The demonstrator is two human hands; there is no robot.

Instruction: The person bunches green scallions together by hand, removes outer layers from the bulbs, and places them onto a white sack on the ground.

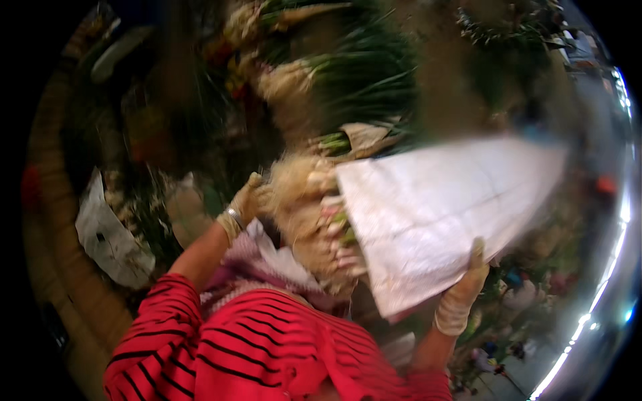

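Note:
A bundle of what look like spring onions [301, 210] lies across in front of me, with shaggy tan roots on the left and pale, partly pinkish bulbs beside them. A white woven-plastic sheet or sack [441, 200] wraps the stems and hides the leaves. My right hand [464, 280], in a pale glove, grips the sheet's near edge, thumb on top and fingers hidden underneath. Against the root end rests my left hand [251, 198], also gloved, with a metal-coloured band at the wrist. Its fingers are partly hidden by the roots, so its grip is unclear.
More bundles with tan roots [286, 80] and dark green leaves [371, 75] lie beyond. A white sheet [113, 235] lies at the left. Scattered plant scraps [531, 285] cover the ground at the right. A purple and white cloth [256, 265] sits at my waist. Much is blurred.

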